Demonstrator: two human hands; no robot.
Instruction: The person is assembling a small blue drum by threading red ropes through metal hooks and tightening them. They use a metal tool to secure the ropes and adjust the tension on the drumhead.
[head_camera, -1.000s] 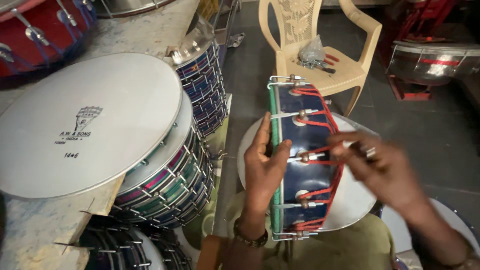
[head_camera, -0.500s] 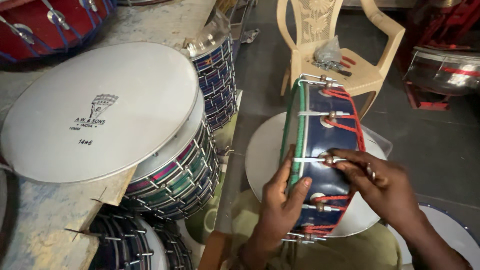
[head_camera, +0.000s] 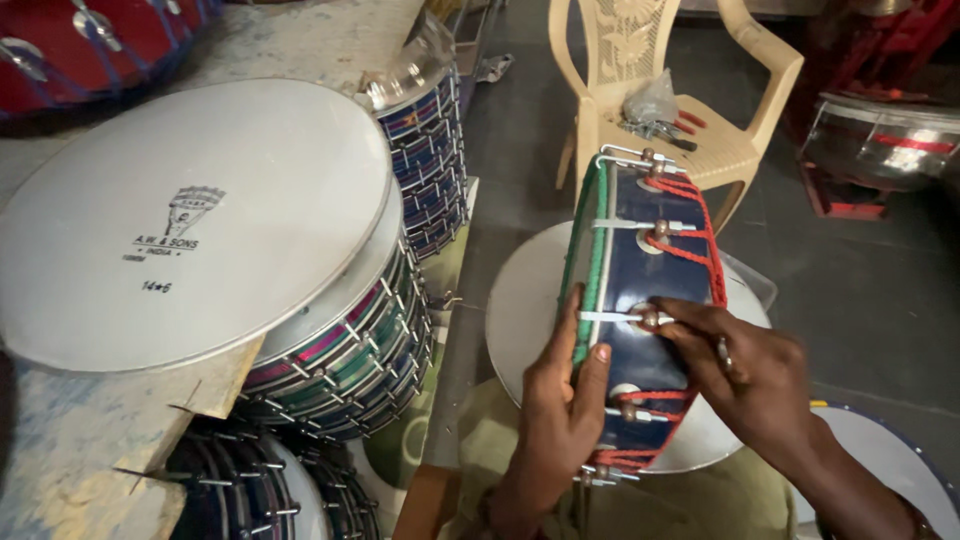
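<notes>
The blue, red-laced drum (head_camera: 640, 320) stands on edge, left hand (head_camera: 560, 420) clasping its green rim, right hand (head_camera: 750, 375) apparently pinching a metal tension rod (head_camera: 625, 317) across its shell.

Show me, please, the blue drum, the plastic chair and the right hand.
blue drum (head_camera: 640, 270), head view, on its blue shell.
plastic chair (head_camera: 735, 150), head view, on its seat.
right hand (head_camera: 750, 375), head view, on its back.

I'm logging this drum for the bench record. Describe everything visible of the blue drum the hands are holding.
The blue drum is a shallow frame drum stood on edge, shell facing the camera. Its dark blue shell carries metal tension rods with round nuts, red cord zigzagging along the right rim and a green band along the left. The left hand grips its left rim; the right hand pinches a nut mid-shell. It stands over a white drumhead lying flat beneath.
</notes>
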